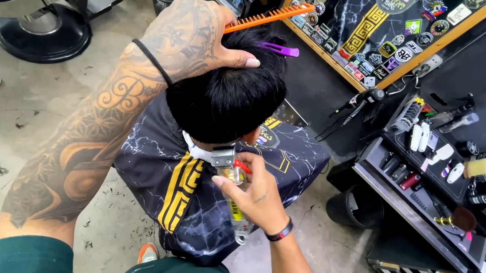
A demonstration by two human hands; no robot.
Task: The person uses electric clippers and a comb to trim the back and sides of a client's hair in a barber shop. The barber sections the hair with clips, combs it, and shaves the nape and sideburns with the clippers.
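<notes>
Left hand (pixel 190 39) grips an orange comb (pixel 269 17) atop dark hair (pixel 225 101); right hand (pixel 254 196) closes around clippers (pixel 232 175) at frame centre.

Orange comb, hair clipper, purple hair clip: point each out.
orange comb (pixel 272 16), head view, on the toothed spine past the left hand.
hair clipper (pixel 224 155), head view, on the metal blade head at the nape.
purple hair clip (pixel 282 50), head view, mid-length of the clip.

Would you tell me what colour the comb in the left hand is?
Orange, seen in the head view: comb, left hand.
</notes>
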